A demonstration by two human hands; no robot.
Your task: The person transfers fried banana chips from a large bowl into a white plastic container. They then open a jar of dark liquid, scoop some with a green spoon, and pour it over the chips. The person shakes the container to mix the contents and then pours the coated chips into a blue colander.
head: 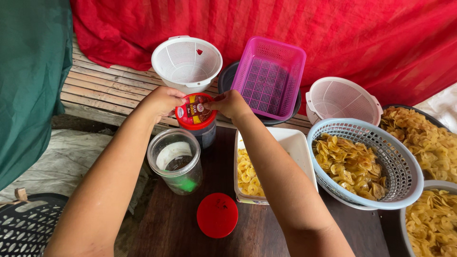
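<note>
1. Red cloth (295, 28) hangs behind your dark wooden table (266, 233).
2. Your left hand (164, 101) and right hand (230, 103) both grip one red-lidded jar (195, 116), at the table's far edge.
3. Nearby: one open clear jar (175, 162), one loose red lid (217, 215).
4. Two white colanders (186, 63), one pink basket (269, 76), one blue basket (364, 162) of chips.

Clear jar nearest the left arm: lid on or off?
Off. The clear jar stands upright with an open mouth; a red lid lies loose on the table.
</note>
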